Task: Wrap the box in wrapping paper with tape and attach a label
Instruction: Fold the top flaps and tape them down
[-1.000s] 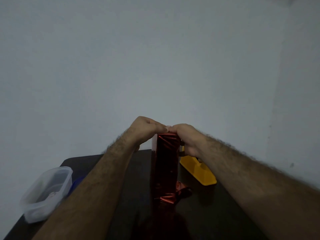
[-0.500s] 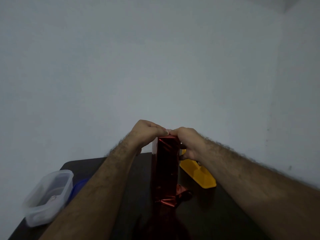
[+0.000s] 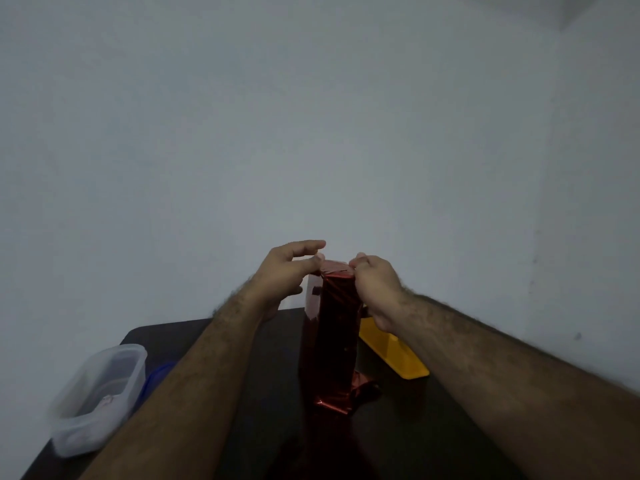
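Note:
A tall box (image 3: pixel 337 337) wrapped in shiny red paper stands upright on the dark table (image 3: pixel 415 438). Crumpled red paper (image 3: pixel 363 389) sticks out at its base on the right. My right hand (image 3: pixel 375 289) grips the box's top right edge, fingers curled round it. My left hand (image 3: pixel 287 275) is at the top left corner with its fingers spread apart; the thumb tip touches the paper's top edge and the index finger is lifted above it. No tape or label can be made out.
A clear plastic container (image 3: pixel 100 393) stands at the table's left edge, with a blue lid (image 3: pixel 157 374) beside it. A yellow plastic object (image 3: pixel 394 355) lies behind the box on the right. A plain wall stands close behind the table.
My left hand has loosened from its curled hold on the box top, and its fingers have lifted and spread. My right hand keeps its grip. The view has tilted up slightly.

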